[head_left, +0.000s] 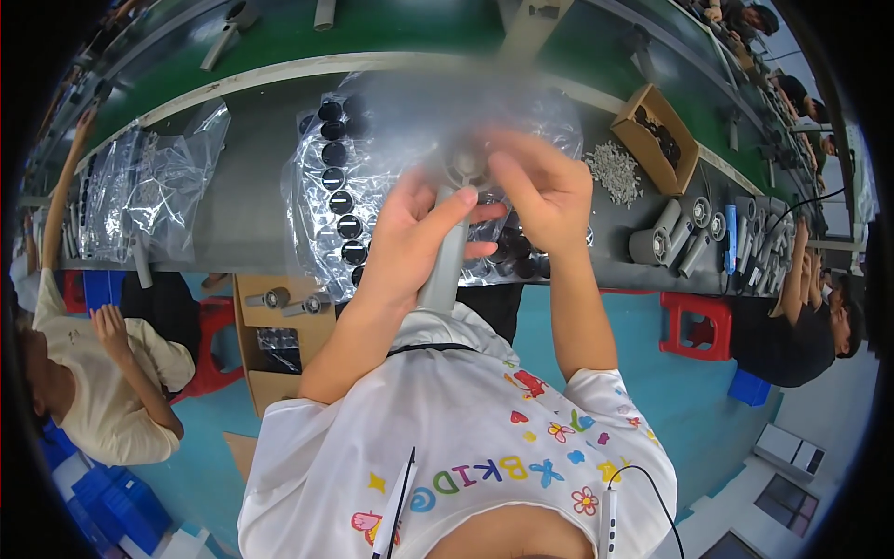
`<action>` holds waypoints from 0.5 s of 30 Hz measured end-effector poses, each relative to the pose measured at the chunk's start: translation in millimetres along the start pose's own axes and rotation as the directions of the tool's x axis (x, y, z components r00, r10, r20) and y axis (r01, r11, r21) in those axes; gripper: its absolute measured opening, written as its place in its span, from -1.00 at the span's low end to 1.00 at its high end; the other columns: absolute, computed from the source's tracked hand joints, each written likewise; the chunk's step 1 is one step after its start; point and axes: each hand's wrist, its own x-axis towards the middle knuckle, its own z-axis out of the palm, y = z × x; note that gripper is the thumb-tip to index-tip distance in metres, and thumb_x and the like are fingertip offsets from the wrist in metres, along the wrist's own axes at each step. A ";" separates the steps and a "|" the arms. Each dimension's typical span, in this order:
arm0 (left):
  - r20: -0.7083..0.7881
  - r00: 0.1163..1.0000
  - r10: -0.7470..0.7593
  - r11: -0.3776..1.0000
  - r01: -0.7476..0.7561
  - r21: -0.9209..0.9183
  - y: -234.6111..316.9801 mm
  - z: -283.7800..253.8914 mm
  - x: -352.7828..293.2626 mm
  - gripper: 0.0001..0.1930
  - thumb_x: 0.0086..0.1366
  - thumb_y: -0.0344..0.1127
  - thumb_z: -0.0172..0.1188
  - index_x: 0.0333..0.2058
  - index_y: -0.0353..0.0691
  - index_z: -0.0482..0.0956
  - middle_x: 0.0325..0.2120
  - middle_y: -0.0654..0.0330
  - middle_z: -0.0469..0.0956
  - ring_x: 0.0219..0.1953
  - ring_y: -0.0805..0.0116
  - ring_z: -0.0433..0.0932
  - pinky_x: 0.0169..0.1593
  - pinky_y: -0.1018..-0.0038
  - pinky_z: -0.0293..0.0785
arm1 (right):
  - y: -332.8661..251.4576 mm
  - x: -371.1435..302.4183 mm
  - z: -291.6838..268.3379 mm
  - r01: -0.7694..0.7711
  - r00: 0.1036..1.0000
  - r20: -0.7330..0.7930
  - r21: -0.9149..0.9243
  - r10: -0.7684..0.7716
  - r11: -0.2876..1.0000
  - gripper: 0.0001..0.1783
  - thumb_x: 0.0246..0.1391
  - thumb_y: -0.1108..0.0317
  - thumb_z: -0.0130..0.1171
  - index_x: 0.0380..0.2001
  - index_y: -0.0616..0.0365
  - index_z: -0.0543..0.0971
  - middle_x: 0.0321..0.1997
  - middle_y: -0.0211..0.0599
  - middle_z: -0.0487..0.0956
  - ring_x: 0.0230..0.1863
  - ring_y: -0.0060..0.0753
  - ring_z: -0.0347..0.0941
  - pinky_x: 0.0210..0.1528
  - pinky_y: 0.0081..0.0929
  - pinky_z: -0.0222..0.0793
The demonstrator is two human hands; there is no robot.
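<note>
In front of my chest I hold a grey hair-dryer-shaped housing [450, 256] upright, its round head at the top and its handle pointing down at me. My left hand [414, 233] wraps the handle, thumb along its front and fingertips showing on the far side. My right hand [545, 191] is at the head's right edge, its fingers curled and drawn together. Blur there hides whether a small part sits between those fingertips. Beneath both hands lies clear plastic sheeting [307, 219] with a column of round black caps [341, 201] on it.
On the bench to the right are a pile of small light-grey parts [615, 174], a cardboard box of black pieces [656, 140], several grey housings [670, 233] and a blue tool [730, 238]. Plastic bags [154, 186] lie left. Below stands a carton [279, 335]. Co-workers sit at both sides.
</note>
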 end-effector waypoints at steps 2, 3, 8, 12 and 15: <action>-0.007 1.000 -0.015 1.000 0.015 -0.017 0.7 0.1 0.7 -0.51 0.40 -0.38 0.20 0.24 -0.29 0.30 0.05 0.05 0.51 -0.01 0.14 0.65 -0.21 0.38 0.75 | 4.0 -0.5 -1.8 0.022 1.000 0.006 -0.044 -0.022 0.999 -0.74 0.17 0.51 0.26 -0.07 0.23 0.71 -0.09 -0.14 0.74 -0.13 -0.42 0.70 -0.11 -0.53 0.61; -0.008 1.000 -0.014 1.000 0.014 -0.018 0.3 -0.4 1.2 -0.51 0.40 -0.38 0.20 0.24 -0.29 0.30 0.05 0.05 0.51 -0.01 0.14 0.65 -0.21 0.38 0.75 | 5.6 -0.6 -2.6 0.045 0.999 0.012 -0.088 -0.044 0.995 -0.72 0.17 0.51 0.25 -0.05 0.21 0.71 -0.09 -0.13 0.74 -0.14 -0.42 0.70 -0.12 -0.53 0.60; -0.014 1.000 -0.006 1.000 0.006 -0.017 -2.0 -1.6 2.7 -0.51 0.39 -0.39 0.21 0.24 -0.29 0.29 0.05 0.04 0.51 -0.04 0.15 0.66 -0.22 0.38 0.75 | 4.4 -0.9 -1.1 0.112 0.994 0.015 -0.191 -0.111 0.975 -0.70 0.14 0.52 0.26 -0.04 0.19 0.71 -0.11 -0.10 0.74 -0.14 -0.36 0.71 -0.10 -0.51 0.58; -0.028 0.999 0.033 0.999 -0.033 0.006 -2.3 -0.1 1.4 -0.49 0.39 -0.35 0.21 0.22 -0.41 0.27 0.01 -0.05 0.54 -0.02 0.05 0.67 -0.24 0.34 0.79 | 2.2 -0.4 -1.8 0.097 0.995 0.041 -0.205 -0.090 0.974 -0.70 0.12 0.54 0.27 -0.06 0.19 0.72 -0.08 -0.08 0.73 -0.06 -0.28 0.70 -0.02 -0.47 0.58; -0.027 0.998 0.052 0.999 -0.052 0.015 -5.0 -3.3 3.8 -0.50 0.39 -0.35 0.20 0.21 -0.41 0.28 -0.01 -0.04 0.55 -0.06 0.07 0.68 -0.26 0.36 0.79 | 3.7 0.5 -3.1 0.075 0.992 0.118 -0.227 -0.049 0.971 -0.70 0.09 0.54 0.29 -0.08 0.18 0.73 -0.05 -0.08 0.72 0.06 -0.20 0.66 0.10 -0.41 0.56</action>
